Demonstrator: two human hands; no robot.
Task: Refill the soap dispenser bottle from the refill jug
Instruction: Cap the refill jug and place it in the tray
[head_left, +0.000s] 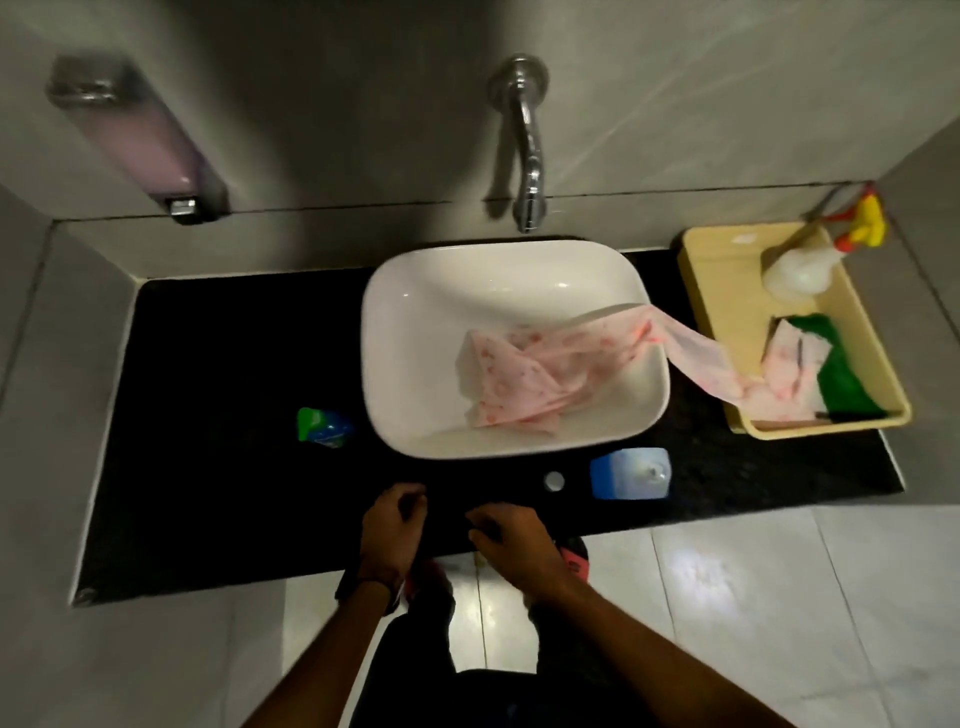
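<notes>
A blue and white refill jug (629, 473) stands on the black counter (218, 467), just right of the basin's front corner, with a small white cap (554, 481) lying beside it on the left. The soap dispenser (140, 140), pale lilac with a chrome top and nozzle, hangs on the wall at the upper left. My left hand (392, 525) and my right hand (511, 535) hover close together over the counter's front edge, fingers curled. Whether they hold anything small I cannot tell.
A white basin (415, 322) under a chrome tap (527, 150) holds a pink patterned cloth (524, 384) that trails into a yellow tray (696, 280) on the right. The tray carries a spray bottle (800, 270) and a green cloth (836, 374). A green-blue sachet (322, 427) lies left of the basin.
</notes>
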